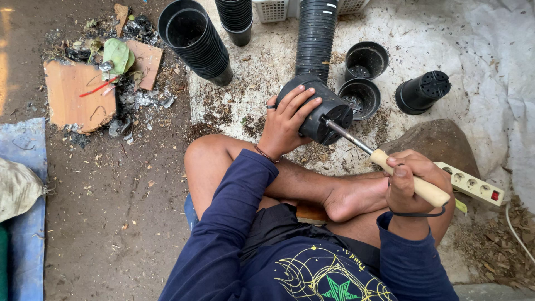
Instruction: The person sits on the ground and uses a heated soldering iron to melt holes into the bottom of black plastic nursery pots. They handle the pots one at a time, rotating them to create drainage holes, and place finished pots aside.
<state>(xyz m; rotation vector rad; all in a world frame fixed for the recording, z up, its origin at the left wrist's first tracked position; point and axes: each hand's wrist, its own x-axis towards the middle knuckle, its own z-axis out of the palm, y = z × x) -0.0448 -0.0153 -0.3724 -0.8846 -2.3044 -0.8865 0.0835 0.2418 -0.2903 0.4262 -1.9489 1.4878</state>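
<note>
Pot & iron, in hand.
L hand clasps pot on its side; R hand fist-tight on iron's wood handle, tip touching pot base.

White sheet on dirt ground; black pots, stone, power strip.

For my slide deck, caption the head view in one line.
Left hand steadies a black plastic pot while right hand presses a wooden-handled metal rod against its base.
</note>
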